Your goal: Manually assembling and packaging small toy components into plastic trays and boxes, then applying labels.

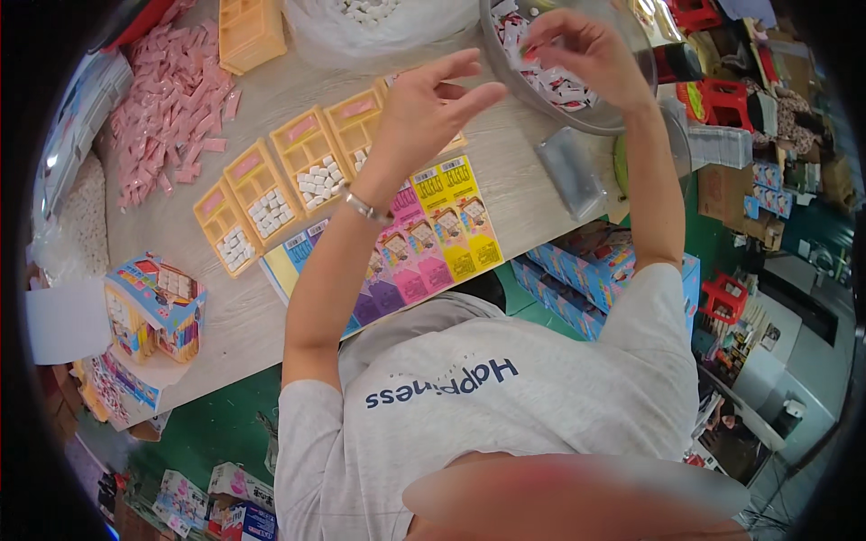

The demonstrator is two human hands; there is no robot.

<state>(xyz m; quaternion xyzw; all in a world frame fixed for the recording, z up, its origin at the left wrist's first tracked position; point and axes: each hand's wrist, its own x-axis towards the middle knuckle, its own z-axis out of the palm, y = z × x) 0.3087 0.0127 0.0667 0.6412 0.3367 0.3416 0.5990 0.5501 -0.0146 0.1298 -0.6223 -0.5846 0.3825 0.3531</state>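
Note:
My left hand point(439, 110) hovers over the far side of the table, its fingers apart and nothing between them. Below it stands a row of yellow compartment trays point(259, 155); several hold small white cubes point(270, 214) and a pink sachet point(301, 130). My right hand point(591, 56) is over a clear round tub point(591, 120) of small red and white packets point(566, 93). Its thumb and fingers come together in a pinch, and whatever they hold is too small to make out. Near my body lies a colourful printed sheet point(437, 238), partly hidden by my left forearm.
Many pink sachets point(171, 99) are heaped at the far left. Stacked yellow trays point(253, 34) and a clear bag of white cubes point(370, 11) stand at the back. A printed carton point(158, 293) sits left, a clear plastic packet point(571, 171) right. Blue boxes point(577, 279) are below the table edge.

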